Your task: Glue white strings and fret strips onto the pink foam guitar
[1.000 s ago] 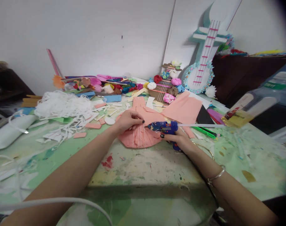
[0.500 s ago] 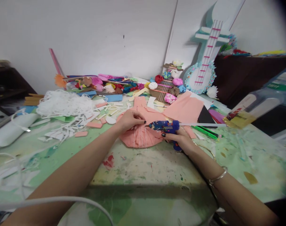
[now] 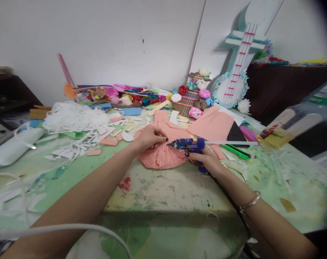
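Note:
A pink lute-shaped craft lies on the table in front of me, with several white strings running along its round body. My left hand rests over the body, its thumb and fingers pinched together near the strings; what lies between the fingertips is hidden. Wrapped in my right hand is a blue glue gun, pointing left. Its nozzle sits at the strings just below my left thumb tip. A long white glue stick juts from the gun's back.
White string heaps and paper scraps lie left. Crepe-paper flowers and a flower-decorated brown instrument model stand behind. A teal instrument model leans on the wall. At right are green pens and a tilted plastic bottle. A white cable crosses the foreground.
The whole view has shifted very slightly. Both hands and the glue gun keep the same place over the pink craft.

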`<state>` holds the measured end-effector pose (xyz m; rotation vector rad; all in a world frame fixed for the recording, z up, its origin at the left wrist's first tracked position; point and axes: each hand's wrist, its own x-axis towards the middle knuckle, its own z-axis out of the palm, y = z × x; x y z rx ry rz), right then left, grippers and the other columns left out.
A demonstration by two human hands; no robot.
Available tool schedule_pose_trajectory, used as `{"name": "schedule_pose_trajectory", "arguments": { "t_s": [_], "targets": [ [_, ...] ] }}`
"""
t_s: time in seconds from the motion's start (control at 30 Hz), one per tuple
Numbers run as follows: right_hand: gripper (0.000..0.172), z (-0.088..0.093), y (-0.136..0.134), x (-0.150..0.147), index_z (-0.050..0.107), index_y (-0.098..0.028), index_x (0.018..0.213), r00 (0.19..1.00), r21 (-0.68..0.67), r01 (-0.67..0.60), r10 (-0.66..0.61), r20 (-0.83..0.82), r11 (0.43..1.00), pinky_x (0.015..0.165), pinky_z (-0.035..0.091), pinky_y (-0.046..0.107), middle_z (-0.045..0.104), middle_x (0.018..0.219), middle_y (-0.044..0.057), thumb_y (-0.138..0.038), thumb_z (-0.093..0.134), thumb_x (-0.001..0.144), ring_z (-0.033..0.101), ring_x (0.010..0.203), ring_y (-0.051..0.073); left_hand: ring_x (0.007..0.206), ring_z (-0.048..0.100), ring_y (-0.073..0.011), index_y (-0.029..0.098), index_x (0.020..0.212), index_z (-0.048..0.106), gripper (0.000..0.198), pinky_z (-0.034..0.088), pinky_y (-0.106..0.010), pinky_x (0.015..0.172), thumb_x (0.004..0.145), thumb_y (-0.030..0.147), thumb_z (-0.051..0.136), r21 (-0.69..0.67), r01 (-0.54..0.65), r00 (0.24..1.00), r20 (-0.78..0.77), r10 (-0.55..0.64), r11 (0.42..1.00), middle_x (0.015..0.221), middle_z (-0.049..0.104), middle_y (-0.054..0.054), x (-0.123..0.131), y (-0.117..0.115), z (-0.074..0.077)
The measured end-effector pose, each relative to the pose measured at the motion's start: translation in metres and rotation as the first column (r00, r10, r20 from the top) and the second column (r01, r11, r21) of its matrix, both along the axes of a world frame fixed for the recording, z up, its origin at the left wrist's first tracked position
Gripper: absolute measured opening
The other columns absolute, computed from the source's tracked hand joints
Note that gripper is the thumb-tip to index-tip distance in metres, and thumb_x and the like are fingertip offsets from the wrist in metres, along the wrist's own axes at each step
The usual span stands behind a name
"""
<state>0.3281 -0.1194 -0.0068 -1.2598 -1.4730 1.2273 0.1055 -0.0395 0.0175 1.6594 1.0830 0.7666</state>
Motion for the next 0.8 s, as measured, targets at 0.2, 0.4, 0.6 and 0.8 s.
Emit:
{"name": "schedule_pose_trajectory", "arguments": {
  "t_s": [0.2, 0.4, 0.6, 0.8],
  "targets": [
    [0.015, -0.001, 0.001, -0.002, 0.059, -0.02, 0.068, 0.998, 0.002, 0.038, -0.038, -0.052, 0.999, 0.05, 0.027, 0.027, 0.047, 0.052, -0.004, -0.032, 0.069, 0.069, 0.038, 0.05, 0.012, 0.03, 0.039, -0.0038, 0.009, 0.075, 0.067, 0.007, 0.025, -0.015, 0.032, 0.074, 0.015, 0.069, 0.003, -0.003, 1.0, -0.016, 0.003, 1.0, 0.037, 0.05, 0.005, 0.0, -0.001, 0.001],
    [0.016, -0.003, 0.002, -0.001, 0.059, -0.019, 0.068, 0.998, -0.002, 0.024, -0.024, -0.066, 1.0, 0.051, 0.029, 0.027, 0.052, 0.056, -0.003, -0.033, 0.069, 0.068, 0.042, 0.052, 0.012, 0.03, 0.039, -0.003, 0.009, 0.075, 0.068, 0.007, 0.025, -0.015, 0.032, 0.074, 0.015, 0.069, 0.01, -0.001, 1.0, -0.009, 0.001, 1.0, 0.039, 0.051, 0.004, 0.0, -0.001, 0.0],
    [0.014, 0.007, -0.004, -0.005, 0.061, -0.019, 0.073, 0.999, -0.017, 0.027, -0.028, -0.039, 0.999, 0.052, 0.028, 0.027, 0.051, 0.055, -0.004, -0.031, 0.069, 0.07, 0.041, 0.053, 0.012, 0.03, 0.039, -0.0042, 0.009, 0.074, 0.067, 0.004, 0.025, -0.016, 0.031, 0.074, 0.013, 0.068, 0.002, -0.009, 1.0, -0.017, 0.009, 1.0, 0.037, 0.049, 0.005, 0.001, -0.001, 0.002],
    [0.015, 0.007, -0.003, -0.005, 0.064, -0.019, 0.076, 1.0, -0.007, 0.014, -0.014, -0.02, 1.0, 0.054, 0.031, 0.027, 0.055, 0.058, -0.003, -0.031, 0.069, 0.069, 0.043, 0.054, 0.013, 0.03, 0.039, -0.004, 0.01, 0.073, 0.066, 0.002, 0.025, -0.015, 0.031, 0.073, 0.011, 0.067, 0.004, -0.007, 1.0, -0.003, 0.007, 1.0, 0.037, 0.05, 0.005, 0.001, -0.002, 0.002]
  ]
}}
